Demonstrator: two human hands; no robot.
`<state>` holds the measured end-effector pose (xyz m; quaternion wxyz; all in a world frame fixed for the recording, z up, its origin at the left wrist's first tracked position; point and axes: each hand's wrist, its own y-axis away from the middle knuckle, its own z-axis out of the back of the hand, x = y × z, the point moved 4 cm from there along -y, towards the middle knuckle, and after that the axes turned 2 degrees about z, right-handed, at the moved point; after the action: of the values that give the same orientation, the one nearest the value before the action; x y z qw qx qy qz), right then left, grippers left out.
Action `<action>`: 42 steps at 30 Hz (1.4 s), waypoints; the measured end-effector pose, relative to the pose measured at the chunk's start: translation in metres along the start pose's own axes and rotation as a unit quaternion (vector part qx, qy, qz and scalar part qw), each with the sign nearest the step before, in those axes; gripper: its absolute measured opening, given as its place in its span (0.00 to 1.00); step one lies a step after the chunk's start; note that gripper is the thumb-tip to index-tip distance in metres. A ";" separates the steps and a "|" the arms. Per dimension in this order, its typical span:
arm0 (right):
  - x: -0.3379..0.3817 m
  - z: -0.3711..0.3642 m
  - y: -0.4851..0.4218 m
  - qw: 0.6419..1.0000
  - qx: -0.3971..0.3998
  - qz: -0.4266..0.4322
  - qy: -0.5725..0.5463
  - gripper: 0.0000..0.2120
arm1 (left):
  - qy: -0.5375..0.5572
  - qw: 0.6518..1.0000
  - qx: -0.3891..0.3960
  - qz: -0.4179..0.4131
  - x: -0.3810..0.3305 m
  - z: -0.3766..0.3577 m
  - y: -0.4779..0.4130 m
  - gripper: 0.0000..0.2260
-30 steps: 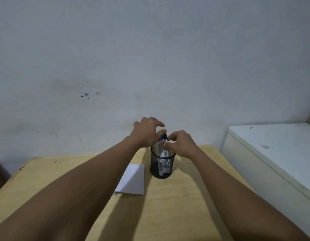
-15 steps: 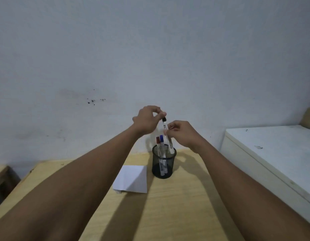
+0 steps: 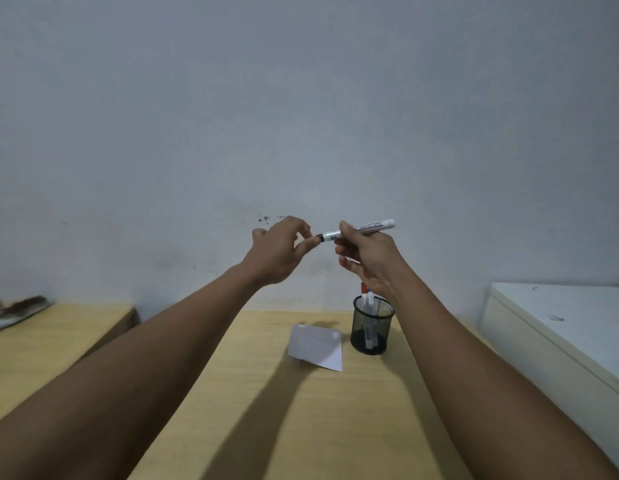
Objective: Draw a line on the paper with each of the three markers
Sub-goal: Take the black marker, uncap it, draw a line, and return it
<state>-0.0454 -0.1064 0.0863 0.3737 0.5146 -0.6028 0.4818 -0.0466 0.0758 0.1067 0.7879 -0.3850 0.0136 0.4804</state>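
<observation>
My right hand holds a white marker by its barrel, lying almost level high above the table. Its black cap end points left, and the fingertips of my left hand pinch that end. Below my right wrist stands a black mesh cup with two more markers in it, a red-capped one and a blue-capped one. A small white sheet of paper lies flat on the wooden table, just left of the cup.
A white cabinet top borders the table on the right. A second wooden surface lies to the left across a gap, with a dark brush-like object on it. A grey wall stands close behind.
The marker has been lifted out of the cup and turned from upright to nearly level. Both hands rose with it, and the view has swung left.
</observation>
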 end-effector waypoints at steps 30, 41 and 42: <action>-0.159 0.008 -0.035 0.986 -0.047 0.016 0.157 0.16 | -0.159 0.971 0.179 -0.017 0.120 -0.139 0.099 0.15; -0.221 0.019 -0.038 0.972 0.011 -0.020 0.235 0.02 | -0.144 0.974 0.174 -0.020 0.131 -0.150 0.117 0.16; -0.221 0.020 -0.038 0.966 0.009 -0.008 0.258 0.02 | -0.139 0.975 0.175 -0.017 0.132 -0.151 0.117 0.16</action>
<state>0.0346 -0.0689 -0.1205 0.5157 0.3811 -0.4771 0.6009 -0.0132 0.1090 -0.1201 0.8450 -0.1711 -0.0189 0.5063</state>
